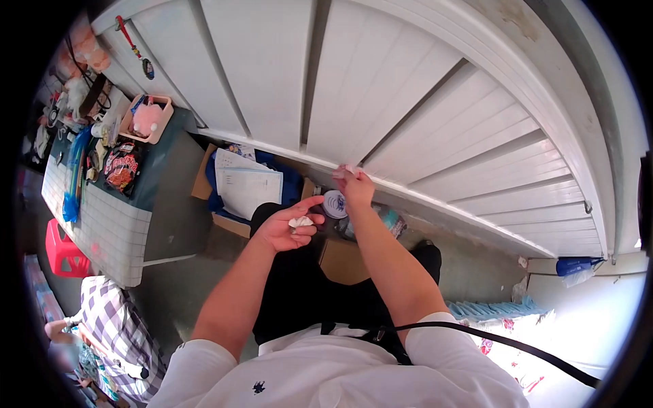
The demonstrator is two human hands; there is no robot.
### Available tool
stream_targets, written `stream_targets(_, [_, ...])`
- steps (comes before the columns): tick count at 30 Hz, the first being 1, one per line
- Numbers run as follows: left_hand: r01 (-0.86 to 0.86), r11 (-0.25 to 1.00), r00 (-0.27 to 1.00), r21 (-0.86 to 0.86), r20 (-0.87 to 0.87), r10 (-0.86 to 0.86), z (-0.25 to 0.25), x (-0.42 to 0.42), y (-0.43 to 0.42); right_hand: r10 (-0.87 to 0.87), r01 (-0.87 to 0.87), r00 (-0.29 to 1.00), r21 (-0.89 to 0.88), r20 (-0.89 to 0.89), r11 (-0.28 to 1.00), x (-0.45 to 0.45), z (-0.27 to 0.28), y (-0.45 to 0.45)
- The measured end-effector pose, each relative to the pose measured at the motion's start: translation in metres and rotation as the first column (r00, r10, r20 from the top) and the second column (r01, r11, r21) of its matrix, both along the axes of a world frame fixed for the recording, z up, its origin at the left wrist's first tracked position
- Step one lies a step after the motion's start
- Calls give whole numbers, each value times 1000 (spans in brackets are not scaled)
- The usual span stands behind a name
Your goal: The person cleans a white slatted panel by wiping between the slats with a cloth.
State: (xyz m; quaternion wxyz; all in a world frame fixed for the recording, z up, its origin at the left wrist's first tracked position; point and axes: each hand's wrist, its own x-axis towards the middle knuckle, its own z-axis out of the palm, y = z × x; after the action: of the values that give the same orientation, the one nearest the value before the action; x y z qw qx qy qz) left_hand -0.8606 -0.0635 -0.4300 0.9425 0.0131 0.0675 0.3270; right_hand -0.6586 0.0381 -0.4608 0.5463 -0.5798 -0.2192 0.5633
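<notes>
My left hand [289, 229] is palm up with its index finger pointing forward, and a crumpled white tissue [300, 222] rests in its curled fingers. Farther forward, my right hand [358, 188] pinches a pale pinkish tissue [345, 171] against the lower rail of a white slatted panel [381, 88]. Its fingertips are partly hidden by the hand itself. Just below and between the two hands stands a round container with a white and blue lid [335, 204].
An open cardboard box [231, 224] holds papers [248, 187] and blue cloth. To the left is a table [102, 231] with a pink basket [160, 129] and snack bag [124, 166]. A red stool [64, 248] and a person [64, 353] are at lower left. A black cable [503, 338] crosses my right side.
</notes>
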Motion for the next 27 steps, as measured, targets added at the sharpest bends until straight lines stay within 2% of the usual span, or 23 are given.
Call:
stream_targets(2, [2, 1000, 1000, -16, -25, -2, 3, -1, 0, -31, 27, 996, -41, -84, 999, -26, 1, 6])
stream_targets(3, [6, 1000, 1000, -5, -14, -6, 1, -1, 0, 50, -51, 998, -50, -33, 997, -34, 3, 7])
stream_targets(6, [0, 999, 1000, -33, -22, -1, 0, -1, 0, 216, -228, 964, -59, -156, 972, -57, 10, 16])
stream_targets(7, [-3, 999, 1000, -42, -22, 3, 1, -1, -1, 191, -204, 975, -112, -117, 973, -61, 13, 15])
stream_targets(10, [-12, 999, 1000, -42, -15, 12, 2, 0, 2, 166, -186, 969, -98, -183, 978, -48, 1, 12])
stream_targets(12, [-16, 1000, 1000, -24, -12, 16, -3, 0, 2, 86, -104, 984, -111, -159, 988, -26, 3, 7])
stream_targets(15, [-51, 998, 997, -46, -69, 47, -2, 2, 2, 9, -22, 995, -126, -100, 992, -1, 4, 5])
stream_targets(16, [-111, 991, 988, -73, -116, 103, -1, 5, 2, -10, 0, 997, -131, -79, 991, 2, 2, 4])
stream_targets(18, [-230, 966, 955, -117, -218, 201, 7, 15, 6, 52, -66, 995, -153, -90, 986, -3, 9, 7])
stream_targets(21, [-538, 830, 729, -146, -574, 372, -2, 32, 38, 207, -215, 974, -90, -98, 972, -13, 23, 6])
stream_targets(25, [-411, 909, 574, 68, -756, 316, -25, 42, 74, 519, -519, 854, -14, 27, 855, -29, 16, 9])
stream_targets(27, [-426, 904, 554, 47, -776, 301, -34, 46, 88, 642, -642, 767, -55, -13, 765, -36, 11, 17])
